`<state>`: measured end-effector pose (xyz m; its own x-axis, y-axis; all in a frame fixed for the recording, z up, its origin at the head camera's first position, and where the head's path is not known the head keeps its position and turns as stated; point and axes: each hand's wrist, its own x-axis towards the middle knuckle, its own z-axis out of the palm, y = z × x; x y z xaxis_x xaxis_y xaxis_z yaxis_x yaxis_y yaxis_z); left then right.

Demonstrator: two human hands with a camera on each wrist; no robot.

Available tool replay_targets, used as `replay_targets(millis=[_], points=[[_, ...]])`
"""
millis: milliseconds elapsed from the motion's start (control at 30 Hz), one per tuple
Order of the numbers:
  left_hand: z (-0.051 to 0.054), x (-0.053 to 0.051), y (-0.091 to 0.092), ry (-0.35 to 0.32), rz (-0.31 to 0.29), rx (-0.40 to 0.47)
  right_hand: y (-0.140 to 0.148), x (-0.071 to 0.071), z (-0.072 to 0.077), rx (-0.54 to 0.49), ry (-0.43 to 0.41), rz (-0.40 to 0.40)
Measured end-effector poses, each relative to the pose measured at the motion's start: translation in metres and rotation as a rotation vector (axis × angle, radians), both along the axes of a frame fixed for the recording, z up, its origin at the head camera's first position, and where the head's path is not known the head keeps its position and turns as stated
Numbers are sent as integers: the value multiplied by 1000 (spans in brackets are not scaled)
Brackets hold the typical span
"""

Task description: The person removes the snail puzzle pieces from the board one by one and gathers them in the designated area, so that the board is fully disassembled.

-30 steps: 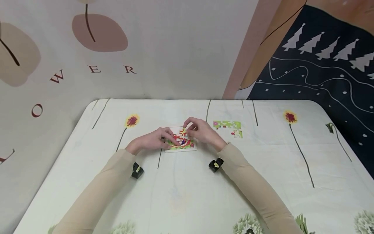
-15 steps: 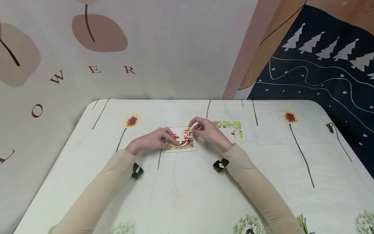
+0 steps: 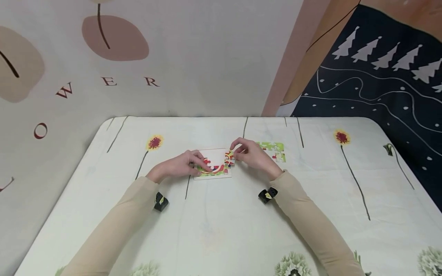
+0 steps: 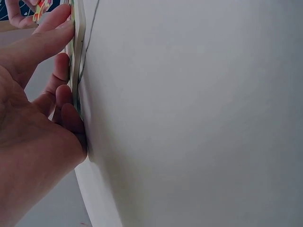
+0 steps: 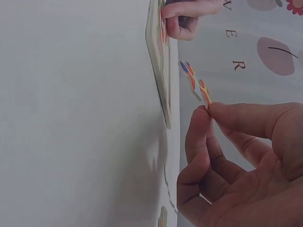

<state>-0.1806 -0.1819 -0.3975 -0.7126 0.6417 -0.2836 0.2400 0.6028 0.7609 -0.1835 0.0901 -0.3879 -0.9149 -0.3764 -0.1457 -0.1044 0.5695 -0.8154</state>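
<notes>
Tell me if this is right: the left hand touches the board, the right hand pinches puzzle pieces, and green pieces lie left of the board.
Not quite: the head view shows the green pieces right of the board. The rest stands.

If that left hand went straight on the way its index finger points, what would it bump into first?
Probably the puzzle pieces on the lower part of the board, just ahead of the left hand; they look so flat that it might simply slide over them.
</notes>
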Motion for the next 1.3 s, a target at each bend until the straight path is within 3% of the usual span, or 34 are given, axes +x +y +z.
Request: replay_targets(millis=[867,1300], points=[[1,3,-1,9,-5,27,40,0,-5,-1,57,-56],[-2,1,-2,22,-20,47,62,-5,-2,8,44,-87]])
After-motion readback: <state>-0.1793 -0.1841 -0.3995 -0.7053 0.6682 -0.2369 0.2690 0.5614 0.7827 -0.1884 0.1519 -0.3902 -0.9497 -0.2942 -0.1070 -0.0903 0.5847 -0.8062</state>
